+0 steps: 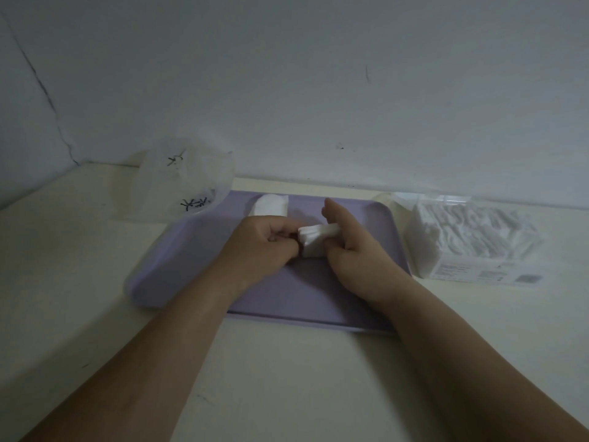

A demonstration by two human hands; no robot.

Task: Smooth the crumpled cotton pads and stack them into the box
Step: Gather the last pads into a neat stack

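Observation:
A small stack of white cotton pads (315,239) is held over the middle of a purple tray (178,275). My left hand (261,244) pinches its left edge with curled fingers. My right hand (347,247) grips its right side, thumb underneath and index finger raised. Another white pad (269,205) lies flat at the tray's far edge. A clear box (471,240) full of white pads stands to the right of the tray.
A clear plastic bag (183,180) with dark marks stands at the tray's far left corner, against the white wall. The cream table runs to the wall behind and has a left edge near the corner.

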